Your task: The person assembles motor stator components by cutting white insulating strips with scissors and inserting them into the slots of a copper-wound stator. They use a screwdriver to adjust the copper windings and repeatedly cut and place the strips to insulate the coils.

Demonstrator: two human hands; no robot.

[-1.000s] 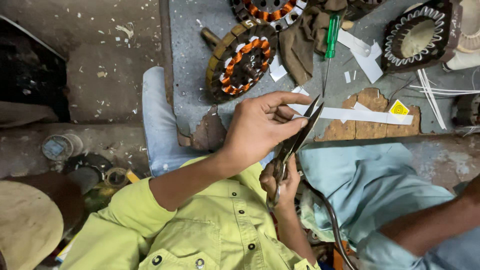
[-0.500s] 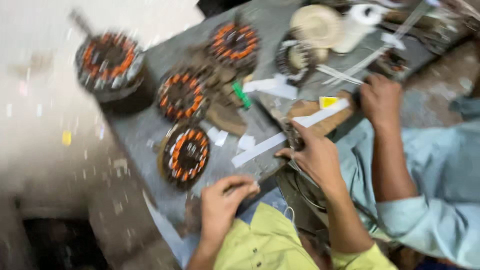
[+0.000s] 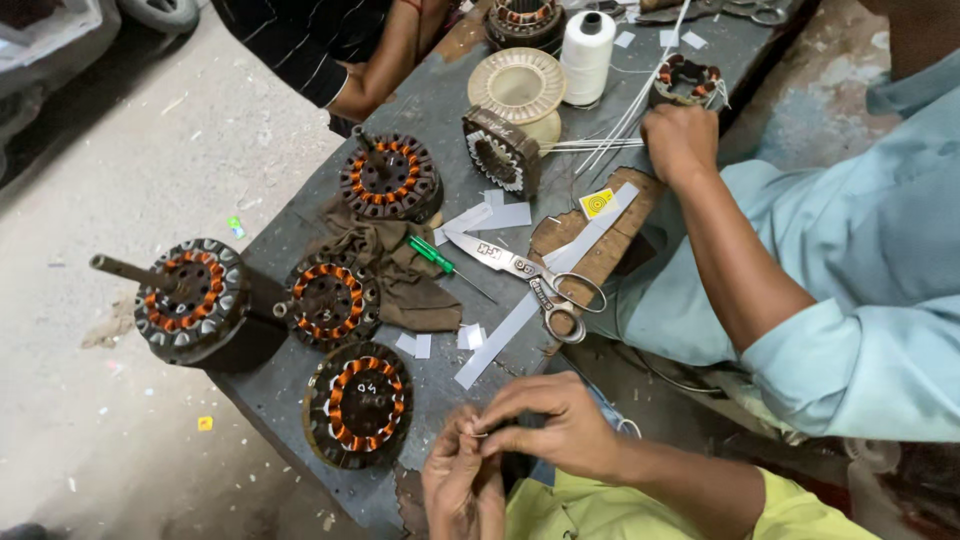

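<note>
My left hand (image 3: 460, 488) and my right hand (image 3: 556, 425) meet at the near edge of the grey workbench (image 3: 440, 110), fingertips pinched together on a small pale slip (image 3: 481, 433) that is mostly hidden. Both arms wear yellow-green sleeves. Steel scissors (image 3: 530, 276) lie shut on the bench just beyond my hands, across a long white paper strip (image 3: 505, 336). A wound motor stator with orange-copper coils (image 3: 358, 403) sits to the left of my hands.
Three more stators (image 3: 330, 300) (image 3: 190, 298) (image 3: 390, 178), a brown cloth (image 3: 405, 280) and a green-handled screwdriver (image 3: 432, 253) crowd the bench. A co-worker in light blue has a hand (image 3: 680, 140) on white strips. A white thread spool (image 3: 586, 45) stands far; another person's arm (image 3: 385, 55) is at the top.
A second ago my right hand held the scissors; now they lie on the bench. Both hands have come together on the small slip, and the view has swung round.
</note>
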